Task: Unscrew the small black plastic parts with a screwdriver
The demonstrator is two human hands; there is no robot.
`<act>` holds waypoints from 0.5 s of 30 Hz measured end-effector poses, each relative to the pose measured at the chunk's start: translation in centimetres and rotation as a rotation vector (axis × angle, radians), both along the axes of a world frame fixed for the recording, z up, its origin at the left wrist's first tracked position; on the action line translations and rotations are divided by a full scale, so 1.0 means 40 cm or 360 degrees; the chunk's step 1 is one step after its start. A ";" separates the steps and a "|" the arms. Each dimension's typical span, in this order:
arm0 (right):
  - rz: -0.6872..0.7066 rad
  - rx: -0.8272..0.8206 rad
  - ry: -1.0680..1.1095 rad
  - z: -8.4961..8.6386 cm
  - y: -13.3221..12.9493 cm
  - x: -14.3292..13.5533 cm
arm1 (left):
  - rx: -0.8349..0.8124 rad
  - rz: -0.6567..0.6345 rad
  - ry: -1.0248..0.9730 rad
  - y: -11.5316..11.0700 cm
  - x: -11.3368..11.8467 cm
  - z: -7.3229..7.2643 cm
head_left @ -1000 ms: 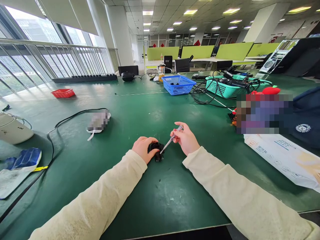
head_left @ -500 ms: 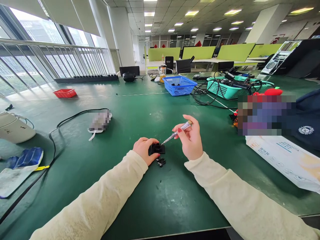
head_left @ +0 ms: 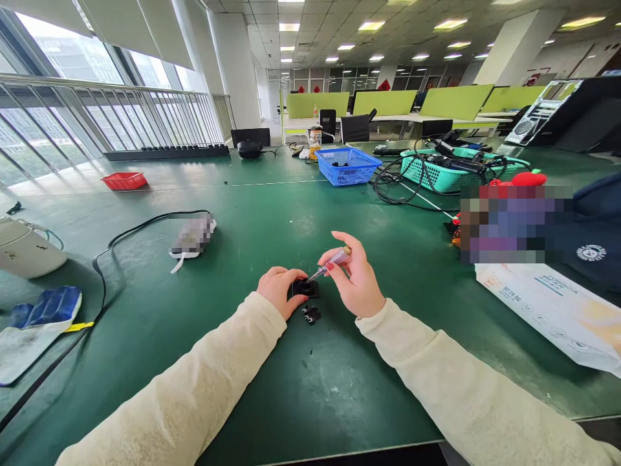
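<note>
My left hand is closed on a small black rectangular part, pinching it at its left side on the green table. In my right hand is a screwdriver with a clear handle, gripped between thumb and fingers. It slants down to the left, and its tip meets the top of the black part; the exact contact point is too small to make out. Just below the black part lies a little heap of small black pieces, untouched by either hand.
A blue basket and a turquoise basket with black cables stand at the back. To the right lies a white packet. On the left are a red tray, a black strap and a blue-and-white pouch.
My right hand has moved left and slightly down, bringing the screwdriver closer over the black part. My left hand stays where it was, holding the part.
</note>
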State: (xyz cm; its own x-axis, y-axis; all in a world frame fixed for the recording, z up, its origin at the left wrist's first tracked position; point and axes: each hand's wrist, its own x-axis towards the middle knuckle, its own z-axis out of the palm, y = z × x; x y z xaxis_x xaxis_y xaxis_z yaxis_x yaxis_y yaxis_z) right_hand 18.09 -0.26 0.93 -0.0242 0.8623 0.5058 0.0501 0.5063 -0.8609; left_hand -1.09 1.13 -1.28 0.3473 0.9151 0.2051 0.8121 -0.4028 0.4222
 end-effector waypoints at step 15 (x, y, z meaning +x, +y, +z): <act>-0.0177 0.0055 -0.0055 -0.006 0.016 0.004 | -0.0176 0.0020 0.0030 -0.010 0.005 0.034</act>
